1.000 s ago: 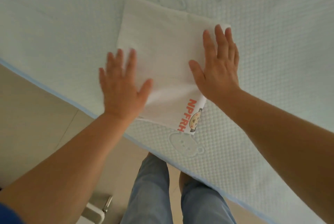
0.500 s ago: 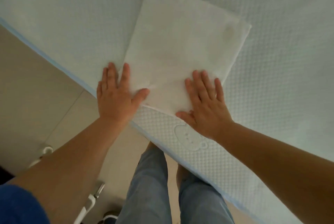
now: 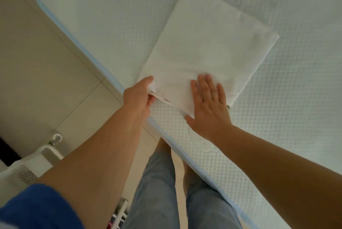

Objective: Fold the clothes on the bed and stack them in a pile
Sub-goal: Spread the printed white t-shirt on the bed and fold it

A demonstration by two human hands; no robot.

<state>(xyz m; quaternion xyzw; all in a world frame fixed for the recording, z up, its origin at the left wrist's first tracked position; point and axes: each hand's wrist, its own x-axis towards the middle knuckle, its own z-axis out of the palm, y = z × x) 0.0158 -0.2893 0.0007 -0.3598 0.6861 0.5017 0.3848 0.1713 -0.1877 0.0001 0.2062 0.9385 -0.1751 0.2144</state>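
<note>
Lying across a quilted pale bed, near its blue-piped edge: a folded white garment, flat and squarish. Pressing flat on the garment's near right corner, fingers straight and spread: right hand. Pinching the near left corner, thumb on top and fingers curled underneath: left hand. Standing below on tiled floor: jeans-clad legs.

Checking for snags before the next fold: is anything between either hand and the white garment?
Nothing visible. The left hand already pinches the near-left corner of the folded white garment, and the right hand lies flat on its near edge.
</note>
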